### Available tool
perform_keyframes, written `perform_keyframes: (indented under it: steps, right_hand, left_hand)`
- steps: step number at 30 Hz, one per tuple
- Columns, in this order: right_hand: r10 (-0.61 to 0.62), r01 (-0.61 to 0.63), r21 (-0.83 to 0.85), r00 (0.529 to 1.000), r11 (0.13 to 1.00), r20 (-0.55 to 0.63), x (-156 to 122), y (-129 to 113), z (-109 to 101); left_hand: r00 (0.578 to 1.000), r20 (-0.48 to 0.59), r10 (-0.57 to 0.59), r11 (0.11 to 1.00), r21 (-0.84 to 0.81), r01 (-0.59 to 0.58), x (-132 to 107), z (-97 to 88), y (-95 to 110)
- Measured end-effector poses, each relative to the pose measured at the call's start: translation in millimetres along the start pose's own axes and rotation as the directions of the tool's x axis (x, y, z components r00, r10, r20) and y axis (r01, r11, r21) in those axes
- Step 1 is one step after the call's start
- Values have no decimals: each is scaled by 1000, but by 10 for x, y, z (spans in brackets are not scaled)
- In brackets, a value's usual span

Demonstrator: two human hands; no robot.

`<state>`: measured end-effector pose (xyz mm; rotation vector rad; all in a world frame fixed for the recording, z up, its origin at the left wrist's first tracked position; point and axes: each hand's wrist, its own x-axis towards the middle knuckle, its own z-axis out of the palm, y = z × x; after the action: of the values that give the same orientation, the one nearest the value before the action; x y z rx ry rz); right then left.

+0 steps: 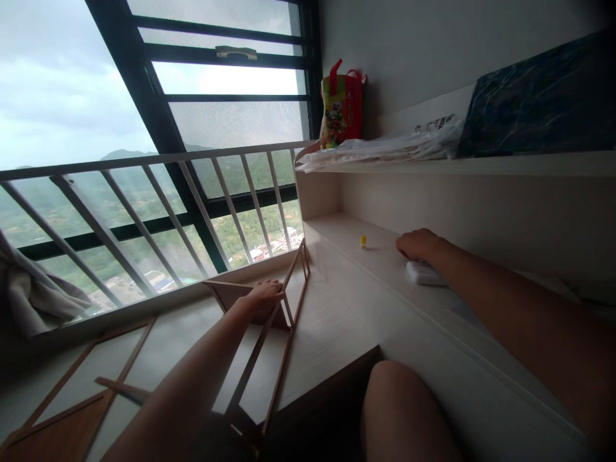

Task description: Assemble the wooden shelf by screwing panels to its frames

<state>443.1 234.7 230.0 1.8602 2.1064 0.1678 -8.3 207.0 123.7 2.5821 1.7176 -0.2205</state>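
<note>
My left hand (265, 296) is closed on the upper part of a slim brown wooden rack (260, 346), which stands tilted in view below the window. My right hand (416, 244) hovers over or rests on the white shelf (332, 231), its fingers curled in; what they hold, if anything, is hidden. Just under that wrist lies a white flat packet or box (424, 273); I cannot tell whether the hand touches it. A small yellow-capped bottle (363, 242) stands on the same shelf, left of my right hand.
An upper shelf (520, 164) carries plastic bags (399, 146), a red and green bag (341, 106) and a dark blue panel (539, 102). A white railing (158, 192) runs before the window. Wooden frame parts (67, 410) lie lower left. My knee (402, 410) is below.
</note>
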Motion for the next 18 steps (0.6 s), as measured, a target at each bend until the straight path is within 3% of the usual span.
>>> perform_keyframes:
  steps: [9,14,18]
  right_hand:
    - [-25,26,12,999,1000,-27,91,97,65]
    - [58,-20,175,974,984,-218,-59,42,-322]
    - [-16,129,262,919,957,-394,-327,-338,-646]
  left_hand:
    - [1000,5,4,1000,16,-4,22,15,-12]
    - [1000,-8,29,999,28,-29,12,19,-14]
    - [1000,-8,16,999,31,-16,16,24,-9]
